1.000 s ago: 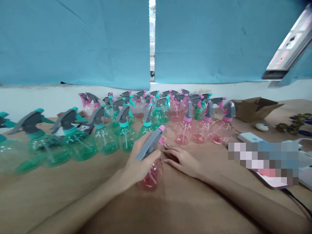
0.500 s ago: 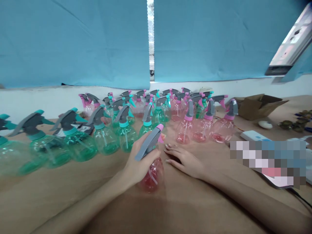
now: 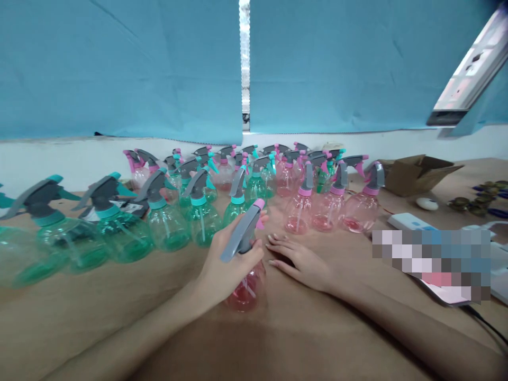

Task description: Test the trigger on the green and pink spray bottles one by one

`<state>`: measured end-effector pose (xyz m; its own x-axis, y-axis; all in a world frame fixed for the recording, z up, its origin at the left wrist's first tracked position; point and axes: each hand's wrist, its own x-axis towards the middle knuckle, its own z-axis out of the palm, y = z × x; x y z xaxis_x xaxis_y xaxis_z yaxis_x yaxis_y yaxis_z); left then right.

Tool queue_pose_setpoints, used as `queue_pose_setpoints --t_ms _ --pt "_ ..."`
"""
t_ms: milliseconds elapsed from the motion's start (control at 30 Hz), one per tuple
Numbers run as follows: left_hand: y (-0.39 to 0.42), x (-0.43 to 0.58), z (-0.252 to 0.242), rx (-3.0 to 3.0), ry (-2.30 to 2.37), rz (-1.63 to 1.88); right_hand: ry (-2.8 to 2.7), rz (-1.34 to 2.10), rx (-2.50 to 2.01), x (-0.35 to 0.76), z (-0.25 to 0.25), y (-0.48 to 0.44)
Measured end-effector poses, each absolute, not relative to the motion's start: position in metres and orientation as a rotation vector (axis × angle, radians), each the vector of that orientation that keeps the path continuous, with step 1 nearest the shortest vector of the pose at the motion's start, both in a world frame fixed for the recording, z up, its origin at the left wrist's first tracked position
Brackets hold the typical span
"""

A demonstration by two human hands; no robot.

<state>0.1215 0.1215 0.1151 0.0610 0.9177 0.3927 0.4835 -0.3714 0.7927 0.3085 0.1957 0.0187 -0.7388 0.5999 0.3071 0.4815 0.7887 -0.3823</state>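
My left hand point(image 3: 232, 254) is wrapped round the neck of a pink spray bottle point(image 3: 244, 293) with a grey and pink trigger head. The bottle stands upright near the table's middle, red-tinted in its lower part, with its neck hidden by my fingers. To the right of it, my right hand point(image 3: 299, 262) lies flat on the table point(image 3: 309, 328), fingers stretched toward the bottle and touching nothing else. Behind my right hand stand three pink spray bottles point(image 3: 326, 211) in a row. A line of green spray bottles point(image 3: 169, 227) runs off to the left.
More pink and green bottles point(image 3: 256, 185) crowd the back of the table. On the right are an open cardboard box point(image 3: 420, 177), a white rounded object point(image 3: 426, 203), a white and blue device point(image 3: 410, 221) and a blurred-out phone-like device point(image 3: 448, 296) with a cable. Blue cloth point(image 3: 119, 69) hangs behind.
The view has shifted slightly. My left hand keeps its hold on the pink spray bottle, and my right hand stays flat on the table.
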Motion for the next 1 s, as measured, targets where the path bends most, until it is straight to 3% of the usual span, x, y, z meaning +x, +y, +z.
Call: queue_pose_setpoints --t_ms 1000 --pt "0.1267 0.1152 0.1073 1.960 1.424 1.236 -2.567 0.404 -0.826 0.3084 0.0217 0.1948"
